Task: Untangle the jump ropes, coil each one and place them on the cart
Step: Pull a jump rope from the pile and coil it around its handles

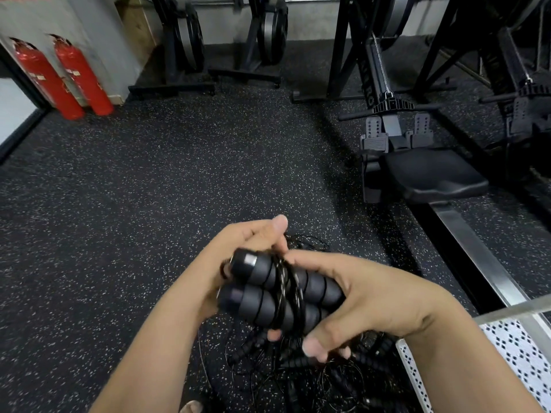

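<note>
Two rope-wound handles [268, 290]: our left hand [244, 242] and right hand [378, 296] curl round them; tangled ropes [322, 377] below, probable cart [518, 350] rightward.

1. A black rubber floor [179, 180] flecked with pale specks carries everything here.
2. At its far left corner a red fire extinguisher [44, 79] stands against the grey wall [98, 31], with a second extinguisher [83, 76] just beside it.
3. Along the floor's right edge sits a rowing machine, its black seat [432, 174] on a steel rail [477, 257], with the footrests [374, 132] beyond.
4. At the far edge stand what look like two stored rowers [187, 40], tipped upright.
</note>
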A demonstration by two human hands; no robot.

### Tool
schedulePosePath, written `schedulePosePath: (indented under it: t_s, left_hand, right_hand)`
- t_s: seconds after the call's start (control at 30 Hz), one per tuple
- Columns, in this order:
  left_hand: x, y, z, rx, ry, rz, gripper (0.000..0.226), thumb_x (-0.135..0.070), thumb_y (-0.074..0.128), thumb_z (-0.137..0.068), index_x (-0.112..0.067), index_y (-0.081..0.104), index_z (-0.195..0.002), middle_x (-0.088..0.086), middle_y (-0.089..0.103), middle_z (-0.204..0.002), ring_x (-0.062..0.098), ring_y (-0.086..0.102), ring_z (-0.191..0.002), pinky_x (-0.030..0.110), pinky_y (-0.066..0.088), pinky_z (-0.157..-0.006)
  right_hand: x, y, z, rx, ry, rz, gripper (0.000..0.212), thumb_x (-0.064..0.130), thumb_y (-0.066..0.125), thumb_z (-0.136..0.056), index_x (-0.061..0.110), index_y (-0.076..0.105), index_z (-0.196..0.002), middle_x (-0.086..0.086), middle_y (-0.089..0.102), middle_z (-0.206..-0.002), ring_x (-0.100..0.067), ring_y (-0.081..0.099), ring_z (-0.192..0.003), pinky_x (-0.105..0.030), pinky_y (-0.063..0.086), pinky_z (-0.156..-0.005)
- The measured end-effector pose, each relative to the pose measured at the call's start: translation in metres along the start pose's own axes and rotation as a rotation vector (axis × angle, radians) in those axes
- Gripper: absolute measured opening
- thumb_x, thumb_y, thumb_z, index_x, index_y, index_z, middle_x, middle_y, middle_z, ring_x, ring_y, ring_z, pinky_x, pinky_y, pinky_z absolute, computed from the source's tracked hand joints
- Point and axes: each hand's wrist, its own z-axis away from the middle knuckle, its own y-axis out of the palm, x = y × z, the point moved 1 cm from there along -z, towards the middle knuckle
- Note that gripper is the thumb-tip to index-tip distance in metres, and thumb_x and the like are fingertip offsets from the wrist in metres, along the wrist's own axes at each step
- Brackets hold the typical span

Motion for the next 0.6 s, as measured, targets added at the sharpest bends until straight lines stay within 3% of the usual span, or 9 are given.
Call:
schedulePosePath:
  t_s: [0.1,0.17,0.2,0.27,0.37,0.47,0.6]
  left_hand:
    - [0.002,0.012,0.002,-0.121,-0.044,-0.044,0.053,-0.034,0.053,-0.111,-0.02,0.077,-0.066,-0.008,0.067,-0.058,0.006,0.063,-0.055,0.023,0.05,-0.055]
    - [0.013,0.012,-0.003,-0.275,-0.058,-0.162,0.037,-0.019,0.057,-0.109,-0.024,0.071,-0.075,-0.01,0.064,-0.057,0.011,0.058,-0.06,0.03,0.045,-0.06]
    - [0.016,0.012,-0.005,-0.307,-0.069,-0.19,0.039,-0.016,0.053,-0.111,-0.029,0.067,-0.076,-0.011,0.061,-0.056,0.012,0.054,-0.06,0.033,0.041,-0.061]
    - [0.022,0.012,-0.011,-0.274,-0.05,-0.256,0.047,-0.027,0.046,-0.115,-0.036,0.062,-0.072,-0.012,0.05,-0.053,0.013,0.044,-0.054,0.036,0.033,-0.06]
    - [0.028,0.012,-0.013,-0.167,-0.016,-0.444,0.041,-0.046,0.043,-0.114,-0.023,0.057,-0.082,-0.012,0.049,-0.058,0.015,0.043,-0.057,0.038,0.04,-0.064]
    - [0.037,0.012,-0.013,-0.09,-0.056,-0.587,0.038,-0.043,0.048,-0.112,-0.017,0.051,-0.084,-0.01,0.047,-0.061,0.016,0.042,-0.057,0.04,0.039,-0.062]
    - [0.031,0.013,-0.011,-0.076,-0.065,-0.628,0.035,-0.048,0.057,-0.107,-0.021,0.064,-0.085,-0.007,0.05,-0.058,0.016,0.042,-0.054,0.038,0.037,-0.058]
  right_hand:
    - [-0.001,-0.003,-0.003,-0.117,-0.141,-0.119,0.067,-0.02,0.07,-0.09,0.002,0.046,-0.149,-0.033,0.07,-0.127,-0.023,0.067,-0.072,-0.027,0.051,-0.052]
    - [-0.001,-0.005,-0.007,-0.245,-0.211,-0.184,0.065,-0.017,0.071,-0.091,0.002,0.048,-0.148,-0.033,0.069,-0.128,-0.023,0.066,-0.072,-0.027,0.051,-0.051]
    - [-0.001,-0.006,-0.009,-0.325,-0.236,-0.207,0.062,-0.014,0.073,-0.09,0.001,0.05,-0.145,-0.033,0.068,-0.128,-0.024,0.066,-0.072,-0.029,0.05,-0.05]
    - [-0.003,-0.011,-0.013,-0.514,-0.237,-0.228,0.056,-0.007,0.078,-0.088,0.0,0.054,-0.138,-0.033,0.068,-0.128,-0.026,0.066,-0.073,-0.031,0.049,-0.051]
    - [-0.013,-0.019,-0.017,-0.77,-0.126,-0.13,0.045,-0.001,0.083,-0.088,0.003,0.057,-0.124,-0.026,0.075,-0.111,-0.028,0.07,-0.074,-0.035,0.05,-0.054]
    - [-0.023,-0.021,-0.02,-0.879,-0.019,0.03,0.042,0.002,0.085,-0.088,0.012,0.057,-0.117,-0.015,0.078,-0.094,-0.03,0.073,-0.07,-0.038,0.053,-0.054]
    - [-0.03,-0.025,-0.022,-0.982,0.108,0.327,0.043,0.019,0.088,-0.082,0.034,0.058,-0.109,-0.001,0.079,-0.091,-0.031,0.078,-0.07,-0.048,0.063,-0.057]
